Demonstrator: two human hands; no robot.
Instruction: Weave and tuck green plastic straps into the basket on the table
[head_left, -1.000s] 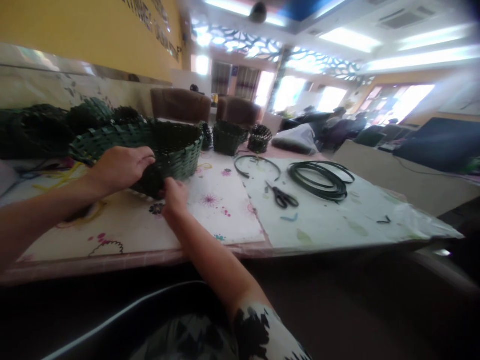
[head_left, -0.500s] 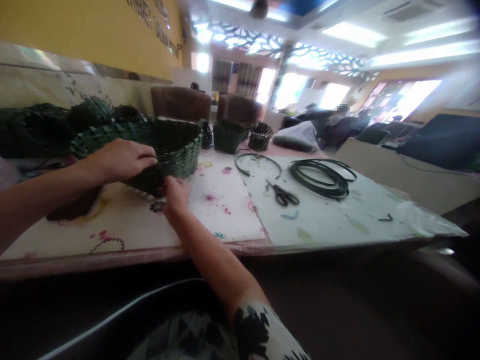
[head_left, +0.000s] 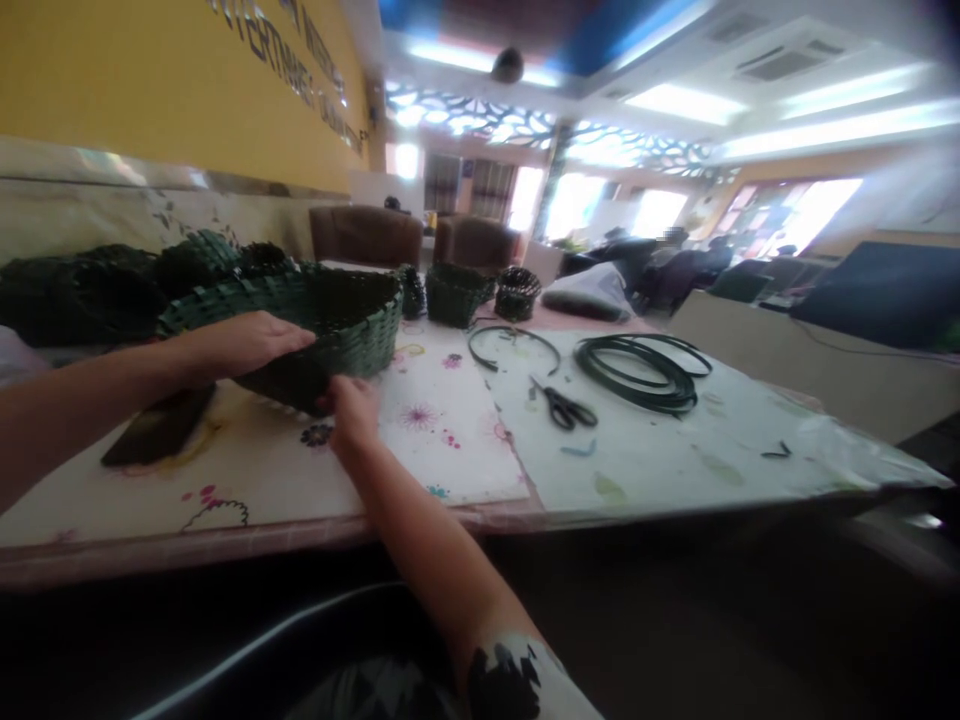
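A large dark green woven basket (head_left: pixel 352 315) stands on the table at centre left, tilted a little toward me. My left hand (head_left: pixel 244 345) lies over its near rim with the fingers curled on the weave. My right hand (head_left: pixel 351 408) grips the basket's lower near edge from below, fingers hidden under the weave. Black scissors (head_left: pixel 564 405) lie on the white sheet to the right of my hands.
A coil of dark green strip (head_left: pixel 641 362) and a curved loose strip (head_left: pixel 510 338) lie right of the scissors. Smaller baskets (head_left: pixel 457 290) stand at the back, more woven pieces (head_left: pixel 82 285) at far left. A dark flat object (head_left: pixel 159 425) lies under my left forearm. People sit far off.
The basket and both hands have shifted slightly lower in view as my head moved. The dark flat object beneath my left forearm now shows more fully.
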